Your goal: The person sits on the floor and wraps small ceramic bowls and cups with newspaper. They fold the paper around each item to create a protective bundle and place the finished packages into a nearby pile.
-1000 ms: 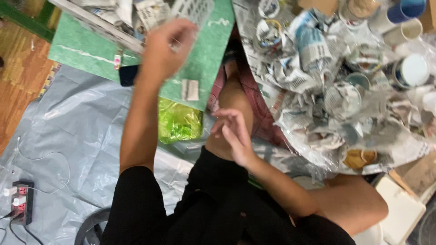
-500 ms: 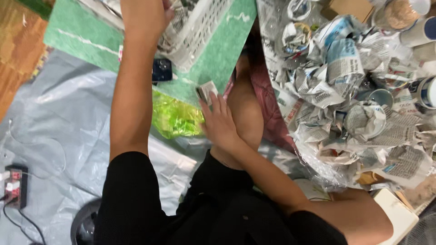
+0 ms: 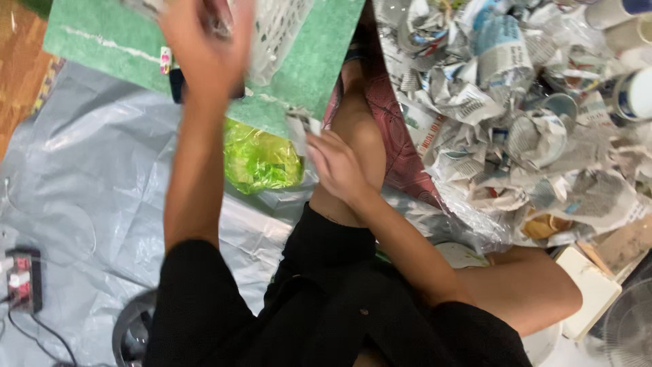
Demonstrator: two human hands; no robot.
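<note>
Right hand [image 3: 337, 163] pinches small pale scrap [image 3: 299, 124] at edge of green board [image 3: 319, 61]; left hand [image 3: 207, 41], blurred, closure unclear, reaches white basket [image 3: 278, 27]; keep pinch firm, lift slowly; yellow-green bag [image 3: 261, 162] just beside; newspaper-wrapped cups [image 3: 516, 102] rightward.

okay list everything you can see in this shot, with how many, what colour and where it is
White plastic lattice basket: one, white, top centre on the mat, under the left hand.
Green flat mat: one, green, top left to centre.
Crinkled green plastic bag: one, bright green, centre, below the mat edge.
Grey plastic floor sheet: one, grey, left half.
Crumpled newspaper-wrapped cups pile: many, grey-white print, right.
Small pale scrap: one, whitish, at the right fingertips.
Power strip: one, dark with red, lower left.
Left hand: one, blurred, raised at the basket.
Right hand: one, centre, pinching the scrap.
</note>
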